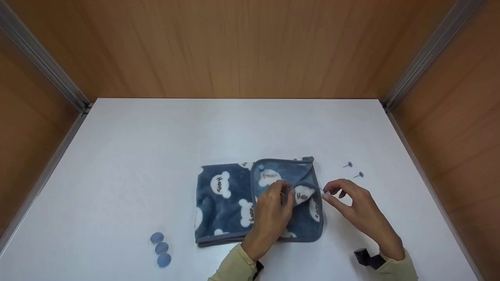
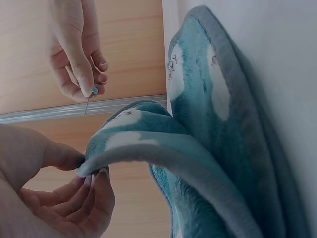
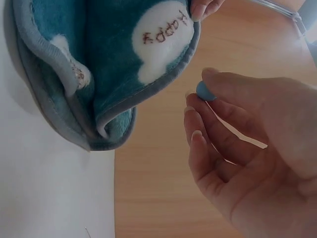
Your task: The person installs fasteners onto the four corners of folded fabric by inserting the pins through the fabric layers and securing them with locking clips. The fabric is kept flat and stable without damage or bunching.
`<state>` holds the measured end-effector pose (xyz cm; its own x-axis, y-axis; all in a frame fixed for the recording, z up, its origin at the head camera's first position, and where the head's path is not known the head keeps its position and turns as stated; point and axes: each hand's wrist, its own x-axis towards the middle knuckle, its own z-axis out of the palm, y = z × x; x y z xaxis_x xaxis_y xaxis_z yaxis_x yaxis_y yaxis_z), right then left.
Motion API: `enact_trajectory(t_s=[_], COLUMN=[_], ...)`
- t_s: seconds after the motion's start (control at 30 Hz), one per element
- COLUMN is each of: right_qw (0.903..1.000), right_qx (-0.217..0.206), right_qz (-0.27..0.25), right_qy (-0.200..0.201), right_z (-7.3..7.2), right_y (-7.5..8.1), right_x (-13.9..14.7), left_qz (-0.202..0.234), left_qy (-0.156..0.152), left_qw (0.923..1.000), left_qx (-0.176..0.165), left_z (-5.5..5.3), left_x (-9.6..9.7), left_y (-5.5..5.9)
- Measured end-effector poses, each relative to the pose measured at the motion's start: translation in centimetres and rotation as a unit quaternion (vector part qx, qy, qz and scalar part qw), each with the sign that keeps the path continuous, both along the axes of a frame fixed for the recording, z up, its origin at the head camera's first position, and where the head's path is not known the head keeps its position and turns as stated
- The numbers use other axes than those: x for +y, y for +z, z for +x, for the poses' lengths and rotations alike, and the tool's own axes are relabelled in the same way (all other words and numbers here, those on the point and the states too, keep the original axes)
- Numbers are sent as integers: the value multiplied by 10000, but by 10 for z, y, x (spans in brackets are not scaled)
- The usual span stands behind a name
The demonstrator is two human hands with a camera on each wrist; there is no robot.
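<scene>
Blanket edge turned up, pin pinched beside it

Wood-grained panels rise around a white tabletop, one at twelve o'clock and one on either side, at nine and three. The blue blanket, patterned with white bear-head shapes and dark lettering, lies folded near the middle of that surface, a bound flap doubled over its three o'clock half.

The left hand comes in from about seven o'clock, thumb and fingers pinching the flap's raised, curled edge. The right hand is off the blanket's three o'clock side, its thumb and forefinger nipping the pin's rounded blue head while the other fingers curve loosely. Light sleeves cover both forearms, and a black device sits at the right wrist.

Three blue oval pieces stand in a short row at eight o'clock from the blanket. Between two and three o'clock from it lie two loose pins, shafts aimed toward eight. A small blue disc sits near the flap's eleven o'clock corner. The held pin's thin shaft is near the raised edge, apart from it in the left wrist view
</scene>
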<state>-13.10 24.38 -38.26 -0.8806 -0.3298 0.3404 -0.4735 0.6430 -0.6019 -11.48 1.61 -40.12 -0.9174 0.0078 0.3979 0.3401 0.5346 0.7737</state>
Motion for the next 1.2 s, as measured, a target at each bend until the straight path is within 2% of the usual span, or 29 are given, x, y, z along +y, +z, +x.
enact_trajectory(t_s=[0.4,0.67,1.03,1.2], right_qw=[9987,9969,9962,9961], right_qx=[-1,-76,-206,-84], right_qz=[-116,-220,-406,-398], right_qy=[489,748,741,789], right_z=[4,2,0,0], right_y=[0,-6,-12,-14], right_x=[-13,-16,-23,-24], left_qz=[-184,-144,-184,-299], left_qy=[-136,-394,-570,-629], left_qw=[9997,9991,9980,9974], left_qx=[95,88,197,160], left_z=[1,2,5,6], left_x=[0,3,6,6], left_y=[2,3,2,2])
